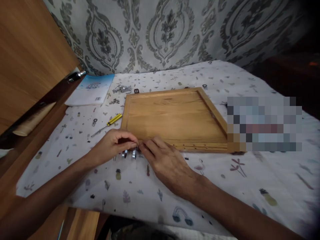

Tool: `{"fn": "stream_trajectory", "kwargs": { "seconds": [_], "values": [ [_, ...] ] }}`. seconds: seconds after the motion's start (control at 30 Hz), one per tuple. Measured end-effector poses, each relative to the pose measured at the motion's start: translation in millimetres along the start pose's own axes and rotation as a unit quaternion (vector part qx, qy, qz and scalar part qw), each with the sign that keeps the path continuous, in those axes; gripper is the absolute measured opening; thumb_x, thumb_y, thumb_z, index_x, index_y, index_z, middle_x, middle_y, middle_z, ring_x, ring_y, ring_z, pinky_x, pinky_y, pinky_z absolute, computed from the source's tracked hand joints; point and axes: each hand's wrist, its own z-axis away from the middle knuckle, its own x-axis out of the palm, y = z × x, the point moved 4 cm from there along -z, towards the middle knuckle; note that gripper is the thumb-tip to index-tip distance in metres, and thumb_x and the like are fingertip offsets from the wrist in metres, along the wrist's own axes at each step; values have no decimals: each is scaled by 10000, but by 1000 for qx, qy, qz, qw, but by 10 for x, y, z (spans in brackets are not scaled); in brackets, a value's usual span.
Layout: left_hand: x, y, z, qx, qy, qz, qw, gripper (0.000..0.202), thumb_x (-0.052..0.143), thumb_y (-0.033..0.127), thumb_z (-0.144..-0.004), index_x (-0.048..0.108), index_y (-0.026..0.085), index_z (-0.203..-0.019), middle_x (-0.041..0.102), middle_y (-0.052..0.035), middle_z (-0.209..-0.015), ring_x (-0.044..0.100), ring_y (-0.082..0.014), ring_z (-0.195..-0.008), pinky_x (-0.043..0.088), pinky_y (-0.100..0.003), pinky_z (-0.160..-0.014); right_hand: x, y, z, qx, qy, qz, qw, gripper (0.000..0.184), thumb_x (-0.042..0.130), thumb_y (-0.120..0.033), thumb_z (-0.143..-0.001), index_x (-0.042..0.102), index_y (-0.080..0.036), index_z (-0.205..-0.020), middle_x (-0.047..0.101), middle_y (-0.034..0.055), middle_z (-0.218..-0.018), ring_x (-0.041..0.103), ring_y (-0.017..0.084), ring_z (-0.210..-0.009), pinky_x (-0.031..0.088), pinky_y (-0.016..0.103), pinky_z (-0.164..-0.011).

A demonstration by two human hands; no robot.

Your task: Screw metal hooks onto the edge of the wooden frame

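Note:
A shallow wooden tray lies flat on a patterned white cloth. At its near left corner my left hand is curled, fingertips pinching small metal pieces that hang below the fingers. My right hand lies beside it, palm down, its fingertips pressed together and touching the same metal pieces at the tray's front edge. A row of small holes runs along that front edge.
A yellow-handled screwdriver lies left of the tray. Loose metal screws and fittings sit behind it, near a light blue booklet. A wooden panel rises at the left. A blurred patch covers the tray's right end.

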Motion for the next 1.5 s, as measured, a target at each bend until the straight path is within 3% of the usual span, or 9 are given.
{"fn": "stream_trajectory", "kwargs": {
  "seconds": [0.23,0.57,0.73,0.9,1.13,1.5],
  "values": [
    [-8,-29,-8,64,12,-74,995,216,622,339,-905,759,196,-815,682,-42,-793,613,-159,-774,478,-278,-709,3,4,1,0,-7,-10,1000,336,590,-37,-855,629,-24,-1188,657,136,-1042,521,271,-927,544,383,-683],
    [-58,-54,20,91,1,-95,991,269,614,380,-933,768,174,-854,703,-60,-782,624,-152,-733,489,-273,-665,-8,3,-10,-6,-9,-20,1000,275,547,-31,-890,644,-30,-1148,655,153,-1032,533,268,-928,542,380,-692],
    [-68,-7,51,156,29,-200,967,246,577,350,-965,741,208,-851,703,-33,-787,608,-161,-777,472,-287,-717,6,3,-5,-6,-15,-26,1000,331,592,-35,-867,619,-5,-1195,654,165,-1060,540,282,-947,546,396,-704],
    [-49,37,68,184,18,-285,940,243,527,306,-991,686,196,-844,692,-8,-775,567,-163,-779,430,-302,-746,4,6,-1,-4,-9,-18,1000,291,566,-39,-887,639,-19,-1168,661,159,-1072,536,276,-951,551,387,-706],
    [-45,10,48,152,9,-287,946,284,516,337,-995,656,190,-796,632,-8,-746,547,-161,-775,396,-288,-716,3,6,4,3,-22,-10,1000,272,602,-72,-881,644,-56,-1149,664,141,-1081,533,271,-961,541,370,-679],
    [-51,1,-40,54,-43,-172,983,271,570,326,-941,684,172,-750,623,12,-696,568,-110,-664,410,-228,-629,-4,11,2,4,-19,-17,1000,297,633,-63,-856,648,-33,-1151,662,131,-1033,539,280,-952,556,383,-653]
  ]
}}
